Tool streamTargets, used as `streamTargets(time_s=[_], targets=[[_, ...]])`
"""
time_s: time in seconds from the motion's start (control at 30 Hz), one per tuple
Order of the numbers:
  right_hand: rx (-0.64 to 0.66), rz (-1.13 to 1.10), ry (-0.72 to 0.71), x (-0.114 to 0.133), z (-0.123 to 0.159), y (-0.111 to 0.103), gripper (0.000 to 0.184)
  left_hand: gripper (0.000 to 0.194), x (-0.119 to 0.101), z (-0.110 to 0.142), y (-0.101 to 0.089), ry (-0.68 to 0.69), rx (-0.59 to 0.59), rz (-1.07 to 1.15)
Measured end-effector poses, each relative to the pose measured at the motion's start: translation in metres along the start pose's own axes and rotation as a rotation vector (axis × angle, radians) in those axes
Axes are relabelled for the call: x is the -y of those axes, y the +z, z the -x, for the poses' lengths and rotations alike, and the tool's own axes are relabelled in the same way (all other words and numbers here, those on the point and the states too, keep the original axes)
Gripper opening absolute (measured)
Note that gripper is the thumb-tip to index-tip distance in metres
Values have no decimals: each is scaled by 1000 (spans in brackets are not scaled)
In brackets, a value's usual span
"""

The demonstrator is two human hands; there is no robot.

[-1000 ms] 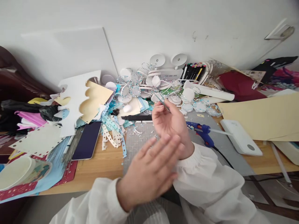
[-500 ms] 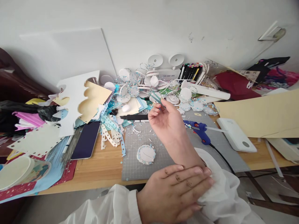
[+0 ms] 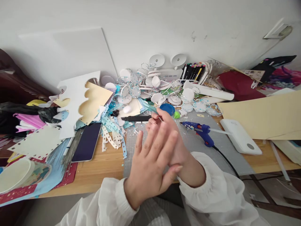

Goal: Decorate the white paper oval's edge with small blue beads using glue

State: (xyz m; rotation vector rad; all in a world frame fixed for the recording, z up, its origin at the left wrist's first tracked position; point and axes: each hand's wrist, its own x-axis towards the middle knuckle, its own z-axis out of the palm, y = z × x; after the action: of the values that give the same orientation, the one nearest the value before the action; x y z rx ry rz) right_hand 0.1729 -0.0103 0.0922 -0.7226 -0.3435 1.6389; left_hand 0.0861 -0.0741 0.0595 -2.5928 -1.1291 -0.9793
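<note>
- The left hand lies across the right hand, fingers spread, its back to the camera; the two are together, though the contact between the palms is hidden.
- The right hand pinches a slim teal tool that sticks out from its fingertips toward eleven o'clock; the tool's lower end is covered by the fingers, and whether it has one arm or two is hard to make out.
- Under the hands, a grey gridded mat, smooth and littered with paper scraps; its middle is covered by the hands and wrists.
- At twelve o'clock, a round, glossy blue dish, with a small bright green piece just beside it.
- At ten o'clock, a black pen-like object, its right end cut off by the fingers.
- Toward half past two, a blue plastic glue gun with a translucent stick in its back.
- At three o'clock, a white, rounded slab.
- At half past nine, limp paper strips punched with stars; beyond them, a flat dark phone on the wooden surface.
- Farther out at twelve o'clock, a jumble of white discs edged with blue specks, overlapping too much to separate.
</note>
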Motion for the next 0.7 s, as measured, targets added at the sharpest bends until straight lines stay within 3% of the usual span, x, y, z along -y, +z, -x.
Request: streamTargets(time_s=[0.1, 0.23, 0.33, 0.4, 0.57, 0.7], targets=[[-97, -214, 112, 7, -8, 3, 29, 63, -11, 11, 4, 161, 104, 30], [-97, -245, 20, 15, -17, -8, 25, 49, -21, 18, -1, 340, 337, 128], [-122, -188, -40, 23, -22, -27, 25, 37, -12, 15, -14, 395, 378, 330], [-149, -148, -63, 30, -26, -38, 27, 26, 0, 11, -24, 226, 308, 504], [-119, -48, -75, 38, -40, -59, 30, 15, 27, 5, -45, -379, 157, 977], [-7, 129, -134, 29, -48, -73, 30, 9, 50, 0, -44, -550, 80, 1060]])
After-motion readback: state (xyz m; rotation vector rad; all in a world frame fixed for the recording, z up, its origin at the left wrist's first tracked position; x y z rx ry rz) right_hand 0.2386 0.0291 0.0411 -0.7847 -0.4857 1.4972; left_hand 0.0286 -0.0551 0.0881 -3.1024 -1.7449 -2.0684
